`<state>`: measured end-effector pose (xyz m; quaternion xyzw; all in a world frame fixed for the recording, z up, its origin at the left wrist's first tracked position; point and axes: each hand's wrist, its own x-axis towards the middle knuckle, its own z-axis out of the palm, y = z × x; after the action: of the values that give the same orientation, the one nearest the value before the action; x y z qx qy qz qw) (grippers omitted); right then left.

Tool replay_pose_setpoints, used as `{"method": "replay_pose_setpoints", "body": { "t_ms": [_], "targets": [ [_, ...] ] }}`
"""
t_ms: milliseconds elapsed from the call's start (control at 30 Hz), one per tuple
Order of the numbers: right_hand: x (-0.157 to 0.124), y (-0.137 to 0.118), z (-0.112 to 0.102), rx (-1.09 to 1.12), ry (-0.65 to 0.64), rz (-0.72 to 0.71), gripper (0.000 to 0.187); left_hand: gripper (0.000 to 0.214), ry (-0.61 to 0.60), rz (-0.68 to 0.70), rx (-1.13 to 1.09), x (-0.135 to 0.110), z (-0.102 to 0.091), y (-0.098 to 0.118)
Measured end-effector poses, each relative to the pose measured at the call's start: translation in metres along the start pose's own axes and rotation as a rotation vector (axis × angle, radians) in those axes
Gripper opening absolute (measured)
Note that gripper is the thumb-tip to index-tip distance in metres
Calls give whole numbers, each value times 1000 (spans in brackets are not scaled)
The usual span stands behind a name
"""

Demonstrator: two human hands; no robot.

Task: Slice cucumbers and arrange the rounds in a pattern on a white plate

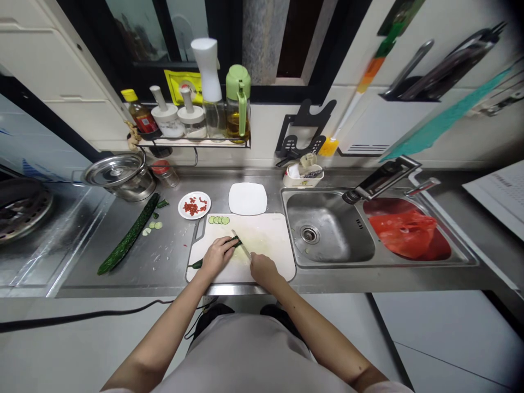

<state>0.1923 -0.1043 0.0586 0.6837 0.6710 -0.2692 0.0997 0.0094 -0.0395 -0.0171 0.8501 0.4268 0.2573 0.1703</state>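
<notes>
A white cutting board point(270, 234) lies on the steel counter in front of me. My left hand point(216, 255) is closed over a green cucumber point(197, 264) lying across the board; its dark end sticks out left of my wrist. My right hand point(262, 268) grips the handle of a knife point(241, 244) whose blade meets the cucumber just beyond my left fingers. Several cut cucumber slices point(218, 220) lie in a row at the board's far left corner.
A whole long cucumber point(129, 236) and scraps lie on the counter to the left. A small plate of red bits point(194, 206) and an empty white plate point(247, 198) sit behind the board. A sink point(327, 234) and a red basin point(405, 233) are at right, a steel pot point(118, 176) at left.
</notes>
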Motion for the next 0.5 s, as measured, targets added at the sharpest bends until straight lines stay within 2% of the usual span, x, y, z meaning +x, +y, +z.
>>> {"method": "replay_pose_setpoints", "body": {
  "t_ms": [267,500],
  "targets": [
    [-9,3,-3,-27,-34,-7,28,30,6,6,-13,1,-1,0],
    [-2,4,1,-31,-39,-25,28,31,3,7,-10,0,-1,-1]
  ]
}}
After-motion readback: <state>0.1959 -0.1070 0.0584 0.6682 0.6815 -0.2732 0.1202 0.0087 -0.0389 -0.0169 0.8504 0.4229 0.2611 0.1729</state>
